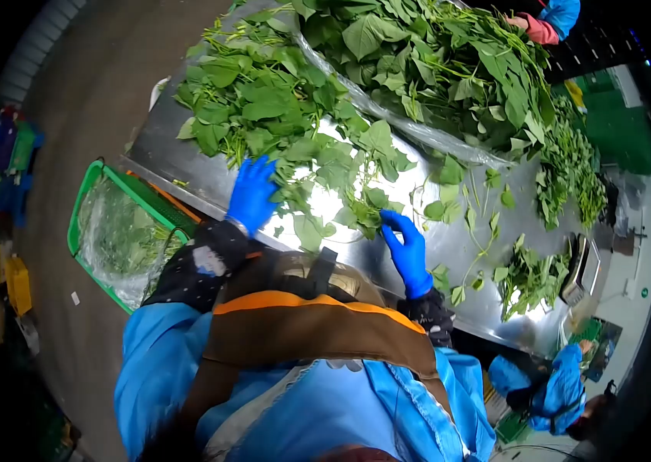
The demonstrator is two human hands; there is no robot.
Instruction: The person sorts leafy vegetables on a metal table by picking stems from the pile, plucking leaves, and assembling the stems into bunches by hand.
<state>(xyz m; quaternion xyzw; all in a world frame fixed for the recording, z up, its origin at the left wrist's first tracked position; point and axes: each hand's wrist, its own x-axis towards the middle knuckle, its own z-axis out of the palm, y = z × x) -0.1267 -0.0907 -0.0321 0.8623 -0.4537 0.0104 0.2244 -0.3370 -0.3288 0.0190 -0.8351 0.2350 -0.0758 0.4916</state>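
Note:
My left hand [252, 194], in a blue glove, lies at the near edge of a pile of leafy green stems [264, 100], its fingers stretched out and touching the leaves. My right hand [409, 254], also gloved in blue, has its thumb and fingers drawn together at a leafy stem [364, 215]; the exact pinch point is partly hidden by leaves. Between both hands, loose leaves spread over the shiny metal table [194, 173]. Some single stems [481, 231] lie to the right of my right hand.
A large heap of greens [433, 69] rests on clear plastic at the back. A green crate [98, 223] lined with plastic stands at left. More bundles [533, 277] lie at right, near a metal-edged device [581, 269]. Co-workers' sleeves show at top right [560, 15] and lower right [560, 385].

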